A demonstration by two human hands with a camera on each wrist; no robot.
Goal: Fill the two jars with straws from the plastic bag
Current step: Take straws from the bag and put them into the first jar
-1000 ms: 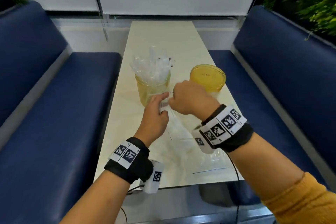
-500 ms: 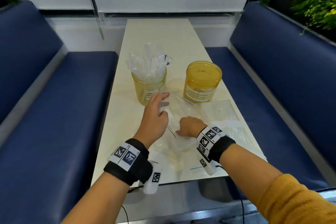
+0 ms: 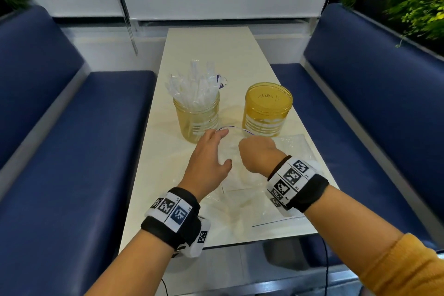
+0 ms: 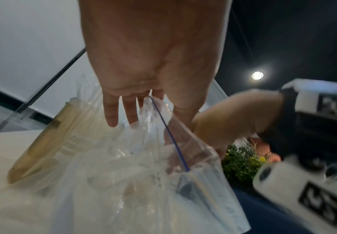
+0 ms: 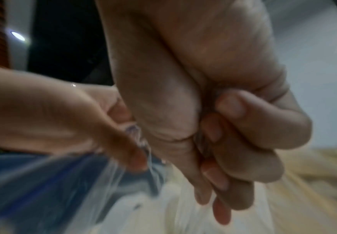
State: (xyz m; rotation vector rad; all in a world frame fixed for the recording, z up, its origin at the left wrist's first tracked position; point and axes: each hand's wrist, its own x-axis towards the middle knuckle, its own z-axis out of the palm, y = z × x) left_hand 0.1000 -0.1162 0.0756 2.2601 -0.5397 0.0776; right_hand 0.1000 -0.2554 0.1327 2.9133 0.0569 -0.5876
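Two amber jars stand mid-table: the left jar [image 3: 197, 119] is packed with clear-wrapped straws [image 3: 194, 89], and the right jar [image 3: 267, 109] shows white bands low inside. A clear zip bag [image 3: 242, 202] with a blue line at its mouth lies in front of them, holding more wrapped straws [image 4: 135, 171]. My left hand [image 3: 211, 154] pinches the bag's mouth edge and holds it up [image 4: 143, 101]. My right hand [image 3: 258, 151] is a fist at the bag's mouth. Its fingers curl round something thin and clear [image 5: 201, 139], which looks like straws.
Another clear plastic bag [image 3: 294, 144] lies flat beside the right jar. The narrow cream table [image 3: 209, 55] runs between two blue benches [image 3: 72, 151] [image 3: 372, 115]. A window wall and a hanging cord [image 3: 131, 31] are at the far end.
My right hand dropped from beside the jars into the bag, then rose to the bag's mouth as a fist. My left hand stayed on the bag's edge.
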